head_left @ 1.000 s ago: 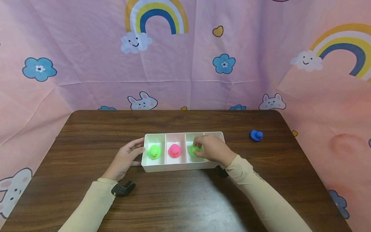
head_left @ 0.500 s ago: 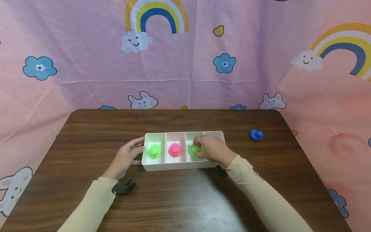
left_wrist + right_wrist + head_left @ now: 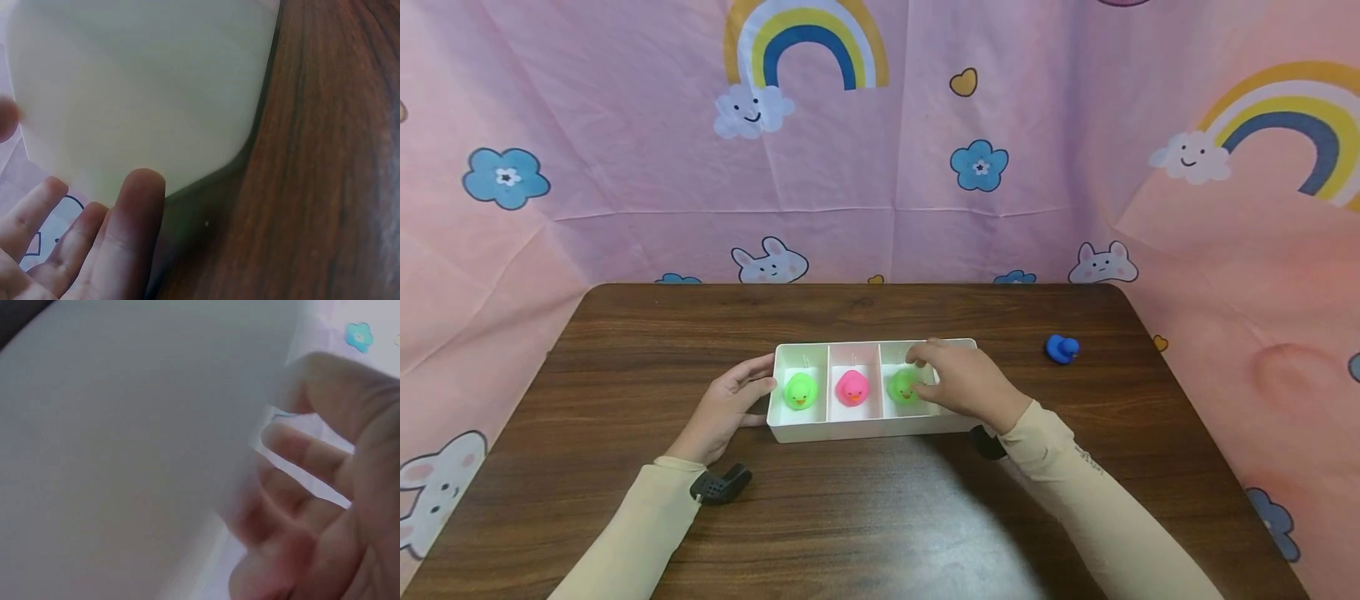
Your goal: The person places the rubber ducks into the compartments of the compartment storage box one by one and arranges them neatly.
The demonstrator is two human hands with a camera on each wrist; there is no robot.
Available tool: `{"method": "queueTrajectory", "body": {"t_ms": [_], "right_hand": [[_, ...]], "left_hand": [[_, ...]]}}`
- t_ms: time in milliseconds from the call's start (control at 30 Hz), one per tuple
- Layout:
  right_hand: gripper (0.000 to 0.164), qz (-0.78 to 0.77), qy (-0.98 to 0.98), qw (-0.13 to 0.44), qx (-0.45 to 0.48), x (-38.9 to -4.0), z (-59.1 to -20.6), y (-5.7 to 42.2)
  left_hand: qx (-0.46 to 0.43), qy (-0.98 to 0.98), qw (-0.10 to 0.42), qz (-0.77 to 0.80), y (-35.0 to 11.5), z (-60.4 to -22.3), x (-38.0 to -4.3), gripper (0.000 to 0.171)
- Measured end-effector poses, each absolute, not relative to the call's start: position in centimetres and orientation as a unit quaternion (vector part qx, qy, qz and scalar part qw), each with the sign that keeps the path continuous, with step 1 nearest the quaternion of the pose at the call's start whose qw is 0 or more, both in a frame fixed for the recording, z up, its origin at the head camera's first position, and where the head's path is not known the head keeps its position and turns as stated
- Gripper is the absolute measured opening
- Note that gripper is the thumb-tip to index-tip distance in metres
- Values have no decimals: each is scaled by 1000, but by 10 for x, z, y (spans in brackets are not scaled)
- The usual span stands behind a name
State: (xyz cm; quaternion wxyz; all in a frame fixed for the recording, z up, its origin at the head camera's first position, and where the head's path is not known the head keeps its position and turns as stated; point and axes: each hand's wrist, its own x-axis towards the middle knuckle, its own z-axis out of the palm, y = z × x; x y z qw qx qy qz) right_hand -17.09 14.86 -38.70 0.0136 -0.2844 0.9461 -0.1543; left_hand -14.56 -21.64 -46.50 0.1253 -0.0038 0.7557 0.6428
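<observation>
A white tray (image 3: 850, 430) with several compartments stands mid-table. From the left, its compartments hold a green rubber duck (image 3: 800, 392), a pink rubber duck (image 3: 852, 388) and another green rubber duck (image 3: 902, 385). My left hand (image 3: 722, 408) rests against the tray's left end, its fingers fairly straight along the outer wall, as the left wrist view shows with the tray wall (image 3: 137, 94). Over the right part of the tray, my right hand (image 3: 973, 383) has thumb and fingers spread apart beside the right-hand green duck, gripping nothing. It hides most of the tray's right end.
A blue rubber duck (image 3: 1062, 349) sits on the brown wooden table (image 3: 850, 517), to the right of the tray and toward the back. Behind the table hangs a pink and purple cloth (image 3: 850, 167) printed with rainbows, flowers and rabbits.
My right thumb and fingers have parted and let go of the right-hand green duck, and the hand has drawn slightly right. The left hand and tray have stayed put.
</observation>
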Motion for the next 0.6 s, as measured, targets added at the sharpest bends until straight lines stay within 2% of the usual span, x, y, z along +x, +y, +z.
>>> {"method": "queueTrajectory", "body": {"t_ms": [167,267,600], "right_hand": [[29,-200,944,-39,-258,-173,-369,185],[29,-217,952,-47,-213,-176,-364,219],[39,-186,977,-7,-104,-175,-367,328]], "left_hand": [[-3,756,124,643,-216,-465,-145,57],[-5,756,123,643,-215,-465,-145,56],[-8,758,124,640,-214,-466,-146,59]]}}
